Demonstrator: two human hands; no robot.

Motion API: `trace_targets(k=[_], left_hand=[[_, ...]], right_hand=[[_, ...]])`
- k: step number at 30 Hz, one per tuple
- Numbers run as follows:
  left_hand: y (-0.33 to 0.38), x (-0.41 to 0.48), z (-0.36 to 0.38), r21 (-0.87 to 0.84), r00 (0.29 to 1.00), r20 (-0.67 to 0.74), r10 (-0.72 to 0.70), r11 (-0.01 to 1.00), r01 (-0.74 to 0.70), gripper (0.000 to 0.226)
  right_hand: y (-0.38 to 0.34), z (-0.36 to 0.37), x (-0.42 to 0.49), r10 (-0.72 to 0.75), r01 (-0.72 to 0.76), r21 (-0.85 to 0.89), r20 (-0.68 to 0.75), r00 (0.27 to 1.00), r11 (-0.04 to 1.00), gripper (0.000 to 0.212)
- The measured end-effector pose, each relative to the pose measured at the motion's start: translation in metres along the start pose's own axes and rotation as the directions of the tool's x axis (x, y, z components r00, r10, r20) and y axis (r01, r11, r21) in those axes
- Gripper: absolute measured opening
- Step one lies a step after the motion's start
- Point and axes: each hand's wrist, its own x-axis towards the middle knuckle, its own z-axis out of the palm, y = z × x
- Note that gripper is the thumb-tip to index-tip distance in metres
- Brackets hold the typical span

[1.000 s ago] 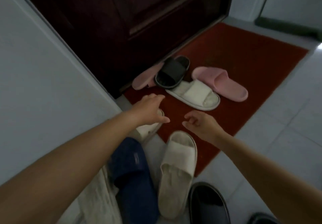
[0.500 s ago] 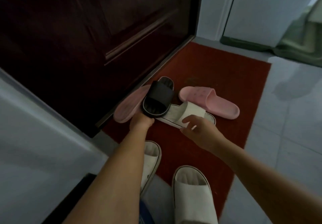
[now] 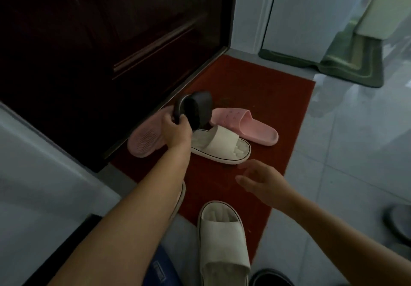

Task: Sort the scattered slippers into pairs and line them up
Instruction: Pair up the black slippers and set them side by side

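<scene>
My left hand [image 3: 175,131] grips the heel edge of a black slipper [image 3: 195,108] and holds it tilted up above the red mat [image 3: 266,98]. Under it lies a white slipper [image 3: 222,147]. A pink slipper [image 3: 244,125] sits upright beside that one, and another pink slipper [image 3: 146,140] lies sole-up against the door. My right hand [image 3: 262,182] hovers over the mat with fingers spread, holding nothing. A second white slipper [image 3: 222,241] lies near me, half on the mat. Another black slipper [image 3: 271,278] shows at the bottom edge.
A dark wooden door [image 3: 100,40] stands along the mat's left side. A white-soled shoe [image 3: 180,196] is mostly hidden under my left forearm. A green mat [image 3: 347,63] lies at the far right. A dark shoe [image 3: 398,221] shows at the right edge on pale floor tiles [image 3: 344,163].
My left hand reached the black slipper, took hold of it and lifted it off the white one, tipping it upright. My right hand drew back from the white slipper toward me.
</scene>
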Motion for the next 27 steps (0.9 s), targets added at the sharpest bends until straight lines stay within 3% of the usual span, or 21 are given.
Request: trace_targets(k=[3, 6, 8, 11, 15, 21, 24, 27], left_hand=[[0.016, -0.04, -0.023, 0.025, 0.941, 0.143, 0.308, 0.949, -0.314, 0.012], [0.039, -0.067, -0.033, -0.01, 0.919, 0.217, 0.329, 0.942, -0.335, 0.005], [0.057, -0.08, -0.03, 0.012, 0.935, 0.234, 0.266, 0.961, -0.276, 0.017], [0.069, -0.106, -0.014, 0.167, 0.882, 0.457, 0.116, 0.963, -0.213, 0.022], [0.028, -0.168, 0.019, 0.406, 0.706, 0.678, -0.204, 0.905, -0.128, 0.028], [-0.07, -0.262, 0.057, 0.588, 0.509, 0.701, -0.499, 0.808, -0.017, 0.026], [-0.097, -0.279, 0.066, 0.68, 0.389, 0.687, -0.614, 0.732, -0.045, 0.032], [-0.11, -0.279, 0.064, 0.757, 0.321, 0.638, -0.7, 0.647, -0.092, 0.038]], right_hand=[[0.016, -0.019, -0.017, 0.025, -0.023, 0.03, -0.076, 0.997, 0.999, 0.034], [0.027, -0.048, -0.033, 0.029, -0.019, 0.044, -0.229, 0.973, 0.999, 0.04], [0.029, -0.074, -0.043, -0.023, 0.024, -0.001, -0.33, 0.944, 1.0, 0.042], [0.033, -0.113, -0.059, -0.112, 0.055, -0.162, -0.368, 0.923, 0.985, 0.055], [0.057, -0.142, -0.102, 0.005, -0.022, -0.329, -0.053, 0.999, 0.944, 0.064], [0.131, -0.12, -0.193, 0.142, -0.041, -0.456, 0.19, 0.971, 0.889, 0.058], [0.156, -0.103, -0.218, 0.223, -0.124, -0.407, 0.205, 0.953, 0.905, 0.049], [0.167, -0.082, -0.226, 0.268, -0.2, -0.315, 0.189, 0.945, 0.928, 0.038]])
